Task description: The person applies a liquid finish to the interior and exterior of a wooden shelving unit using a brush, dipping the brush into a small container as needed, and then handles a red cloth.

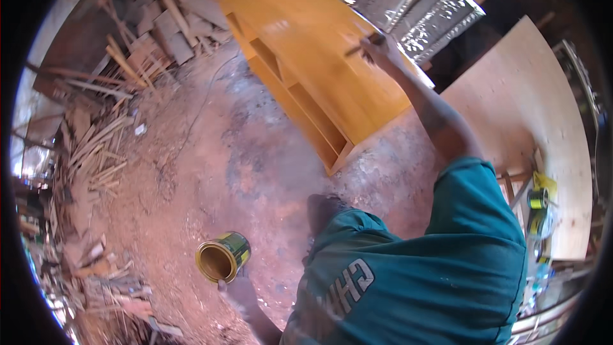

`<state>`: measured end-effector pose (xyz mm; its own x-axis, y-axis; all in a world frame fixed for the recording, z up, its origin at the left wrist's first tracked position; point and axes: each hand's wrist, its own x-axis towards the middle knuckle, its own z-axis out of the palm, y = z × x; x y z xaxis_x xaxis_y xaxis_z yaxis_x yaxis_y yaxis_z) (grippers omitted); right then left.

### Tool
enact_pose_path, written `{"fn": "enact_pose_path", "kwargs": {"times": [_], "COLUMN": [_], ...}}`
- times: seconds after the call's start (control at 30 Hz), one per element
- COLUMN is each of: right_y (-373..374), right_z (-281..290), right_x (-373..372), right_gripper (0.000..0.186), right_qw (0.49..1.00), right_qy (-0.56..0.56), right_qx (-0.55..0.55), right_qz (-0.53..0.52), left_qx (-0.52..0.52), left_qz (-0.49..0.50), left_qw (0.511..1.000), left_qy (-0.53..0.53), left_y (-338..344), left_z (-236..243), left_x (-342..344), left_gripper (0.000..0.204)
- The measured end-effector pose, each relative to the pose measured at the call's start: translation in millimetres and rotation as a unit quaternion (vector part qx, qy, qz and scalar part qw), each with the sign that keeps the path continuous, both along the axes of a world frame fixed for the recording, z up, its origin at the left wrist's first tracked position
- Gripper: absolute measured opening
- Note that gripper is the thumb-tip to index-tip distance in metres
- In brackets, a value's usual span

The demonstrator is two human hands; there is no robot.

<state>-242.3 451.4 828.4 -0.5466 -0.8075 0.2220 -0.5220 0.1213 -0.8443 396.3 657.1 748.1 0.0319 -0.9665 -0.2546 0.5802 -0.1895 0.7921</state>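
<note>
Best, in my judgement, to coat the cabinet point(319, 45), placed ahead on the dusty reddish floor point(204, 172), with long, even strokes along its length, keeping the tin point(237, 246) level. On the cabinet: yellow-orange glossy panel, rectangular open compartments. Tin: cylindrical, metallic rim. Both 2 hands well apart: left hand point(237, 291) clamped on the tin, right hand point(382, 52) closed around a slim, probable brush point(354, 50).
</note>
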Motion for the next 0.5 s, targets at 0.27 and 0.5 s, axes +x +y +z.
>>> {"fn": "enact_pose_path", "kwargs": {"times": [0.27,0.5], "right_y": [154.8,-91.5], "right_z": [32.6,-11.2], "right_x": [28.7,26.9], "right_gripper": [0.015,0.025], "right_qw": [0.977,0.979], "right_qy": [0.030,0.112], "right_qx": [0.131,0.130], "right_qz": [-0.164,-0.108], "left_qx": [0.053,0.057], "left_qz": [-0.021,-0.052], "left_qw": [0.998,0.997], "left_qy": [0.040,0.028], "left_y": [-119.2,-259.8], "left_z": [-21.8,-13.9], "left_x": [49.5,60.6], "left_gripper": [0.093,0.085]}}
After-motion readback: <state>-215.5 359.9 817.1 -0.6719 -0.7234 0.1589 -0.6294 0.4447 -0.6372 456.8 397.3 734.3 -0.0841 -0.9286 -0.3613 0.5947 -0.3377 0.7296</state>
